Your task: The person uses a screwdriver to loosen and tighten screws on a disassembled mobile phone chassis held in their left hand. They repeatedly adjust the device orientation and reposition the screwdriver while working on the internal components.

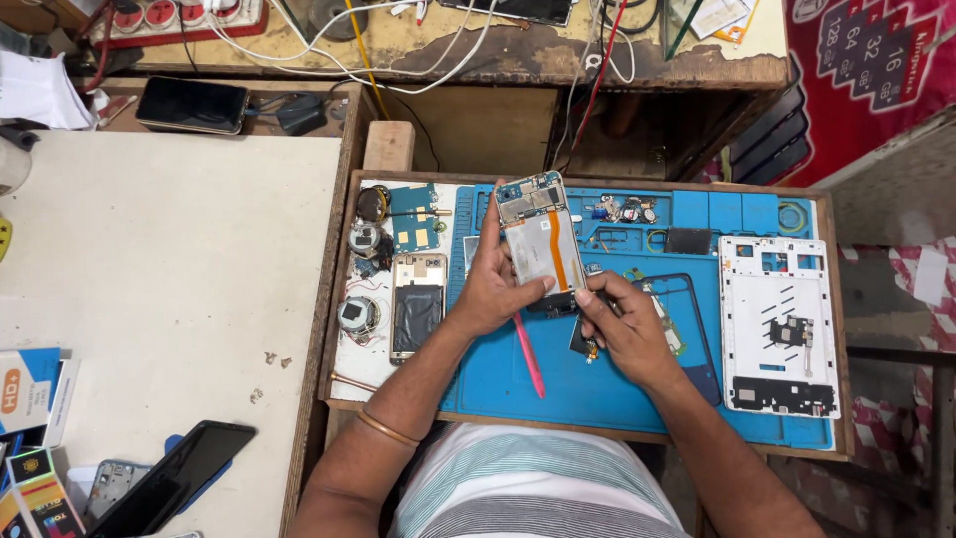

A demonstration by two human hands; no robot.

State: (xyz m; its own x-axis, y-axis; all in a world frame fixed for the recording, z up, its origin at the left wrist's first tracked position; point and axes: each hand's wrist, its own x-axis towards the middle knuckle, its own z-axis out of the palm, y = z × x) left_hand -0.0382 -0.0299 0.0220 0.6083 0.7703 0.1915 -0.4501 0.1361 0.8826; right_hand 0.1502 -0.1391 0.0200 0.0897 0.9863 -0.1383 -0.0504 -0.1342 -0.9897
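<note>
My left hand (pixel 490 289) grips an opened phone (pixel 541 234) by its left side, back cover off, with a silver battery, an orange flex strip and a board at its top end showing. It is held tilted above the blue work mat (pixel 617 389). My right hand (pixel 622 324) pinches at the phone's bottom edge, fingertips on a small dark part there. A pink plastic pry stick (pixel 529 357) lies slanted on the mat under my hands.
A white phone frame (pixel 780 324) lies on the mat's right side. Another opened phone (pixel 416 307), loose circuit boards (pixel 414 219) and round parts (pixel 358 314) lie at the tray's left. A black phone (pixel 174 480) and boxes (pixel 30 394) rest on the left table.
</note>
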